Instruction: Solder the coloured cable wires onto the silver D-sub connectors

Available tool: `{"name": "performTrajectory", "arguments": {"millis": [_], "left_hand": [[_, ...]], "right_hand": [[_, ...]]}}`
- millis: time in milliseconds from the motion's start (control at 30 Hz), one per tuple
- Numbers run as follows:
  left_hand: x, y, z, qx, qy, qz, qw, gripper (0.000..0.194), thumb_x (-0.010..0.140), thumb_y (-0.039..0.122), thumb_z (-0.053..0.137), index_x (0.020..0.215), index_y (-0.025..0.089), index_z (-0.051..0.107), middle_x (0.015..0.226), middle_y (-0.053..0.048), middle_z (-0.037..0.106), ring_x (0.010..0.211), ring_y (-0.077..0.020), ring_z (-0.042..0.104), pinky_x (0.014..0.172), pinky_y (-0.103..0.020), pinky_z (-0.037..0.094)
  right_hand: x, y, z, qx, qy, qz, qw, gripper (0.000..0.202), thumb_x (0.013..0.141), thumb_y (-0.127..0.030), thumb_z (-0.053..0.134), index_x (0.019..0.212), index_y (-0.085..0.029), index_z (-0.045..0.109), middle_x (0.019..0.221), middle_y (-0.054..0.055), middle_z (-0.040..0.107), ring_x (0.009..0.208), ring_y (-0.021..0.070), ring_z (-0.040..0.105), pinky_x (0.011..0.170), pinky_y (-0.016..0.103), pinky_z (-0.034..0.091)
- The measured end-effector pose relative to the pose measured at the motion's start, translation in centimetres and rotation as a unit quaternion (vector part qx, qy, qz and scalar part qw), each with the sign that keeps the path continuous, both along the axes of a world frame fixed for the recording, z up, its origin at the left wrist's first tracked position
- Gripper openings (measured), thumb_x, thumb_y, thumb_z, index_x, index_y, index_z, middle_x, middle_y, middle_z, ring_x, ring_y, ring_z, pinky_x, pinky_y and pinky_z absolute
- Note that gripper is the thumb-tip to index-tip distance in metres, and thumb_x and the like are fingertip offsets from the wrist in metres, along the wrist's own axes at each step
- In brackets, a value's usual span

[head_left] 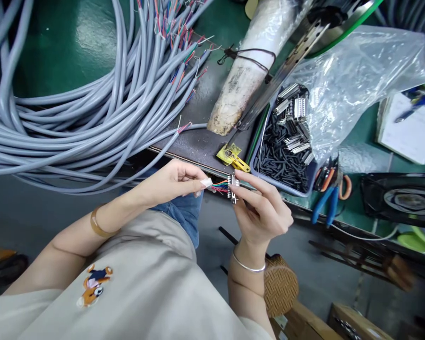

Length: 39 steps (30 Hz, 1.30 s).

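My left hand [173,182] pinches the stripped end of a grey cable, where a short fan of coloured wires [220,187] comes out. These wires run into a small metal connector [233,188], which my right hand [260,210] grips between thumb and fingers. Both hands hover just in front of the bench edge, above my lap. The cable behind my left hand is hidden by the fingers.
A large bundle of grey cables [92,113] with stripped coloured ends covers the bench's left. A blue tray [285,146] holds black sleeves and metal connectors, under a clear plastic bag [350,80]. Blue and orange pliers [327,191], a yellow tool [233,158] and a wrapped cylinder [248,71] lie nearby.
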<state>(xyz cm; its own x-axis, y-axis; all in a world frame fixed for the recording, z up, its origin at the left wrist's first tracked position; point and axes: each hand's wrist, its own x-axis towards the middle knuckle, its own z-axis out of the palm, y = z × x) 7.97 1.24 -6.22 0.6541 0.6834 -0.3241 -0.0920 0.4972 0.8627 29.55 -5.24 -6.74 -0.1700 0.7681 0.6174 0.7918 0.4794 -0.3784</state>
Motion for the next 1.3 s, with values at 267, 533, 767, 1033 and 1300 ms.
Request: {"name": "performTrajectory", "arguments": {"millis": [267,533,767,1033,1300], "left_hand": [[0.1,0.0,0.1,-0.053,-0.009,0.07,0.996,0.027,0.071,0.033,0.083,0.083,0.01,0.074,0.067,0.0,0.064,0.056,-0.0069,0.048,0.05,-0.019,0.034],[0.0,0.3,-0.3,-0.071,-0.044,0.115,0.99,0.024,0.068,0.026,0.083,0.085,0.012,0.074,0.065,0.002,0.065,0.053,-0.0051,0.05,0.05,-0.017,0.038],[0.1,0.0,0.0,-0.015,-0.042,0.02,0.999,0.019,0.074,0.024,0.08,0.082,0.014,0.066,0.059,0.004,0.061,0.05,-0.0073,0.057,0.046,-0.017,0.041],[0.2,1.1,-0.2,0.038,-0.03,0.081,0.995,0.02,0.076,0.025,0.083,0.082,0.012,0.07,0.065,0.001,0.067,0.048,-0.0029,0.046,0.044,-0.016,0.033],[0.9,1.7,-0.9,0.098,-0.015,0.155,0.983,0.019,0.071,0.023,0.082,0.079,0.011,0.07,0.069,0.0,0.067,0.061,-0.0069,0.059,0.057,-0.017,0.046]], "right_hand": [[-0.3,-0.1,0.3,0.024,-0.021,0.02,0.999,0.047,0.081,-0.003,0.075,0.119,-0.031,0.072,0.117,0.004,0.08,0.082,0.0177,0.079,0.06,0.026,0.06],[-0.5,-0.1,0.8,-0.012,-0.012,0.072,0.997,0.044,0.085,-0.009,0.074,0.125,-0.028,0.071,0.116,0.006,0.08,0.093,0.0194,0.08,0.072,0.028,0.065],[0.0,-0.3,2.4,0.049,0.117,-0.041,0.991,0.022,0.099,-0.025,0.058,0.107,-0.026,0.079,0.071,-0.001,0.075,0.059,0.0149,0.07,0.052,0.027,0.051],[5.8,2.5,4.2,-0.151,-0.119,-0.254,0.948,0.027,0.099,-0.037,0.059,0.088,-0.021,0.077,0.077,0.005,0.071,0.07,0.0187,0.064,0.068,0.033,0.042],[8.7,5.8,2.8,-0.225,-0.137,-0.184,0.947,0.022,0.095,-0.039,0.066,0.084,-0.021,0.074,0.079,0.005,0.068,0.065,0.017,0.05,0.065,0.034,0.029]]}}
